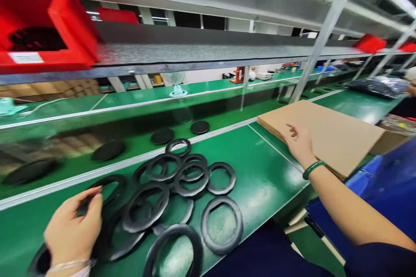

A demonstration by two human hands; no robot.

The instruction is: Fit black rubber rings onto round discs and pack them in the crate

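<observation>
My left hand [74, 225] is at the lower left, with thumb and forefinger closed on the edge of a black ring [121, 187]. Part of this ring is hidden behind the fingers. Beside it, several more black rings [221, 225] lie loosely heaped on the green worktop, some overlapping and some flat on their own. My right hand [300, 145], with a dark green bangle at the wrist, is over the near left edge of a stack of flat brown cardboard [334, 132]. Its fingers are apart and slightly curled, holding nothing; whether it touches the cardboard I cannot tell.
A row of black discs [108, 150] lies beyond the metal rail [224, 129]. Overhead runs a grey shelf [201, 47] with a red bin [74, 30] at its left. A slanted metal post [321, 39] rises behind the cardboard. At the far right a person's hand [411, 80] is by a plastic-wrapped bundle [378, 85].
</observation>
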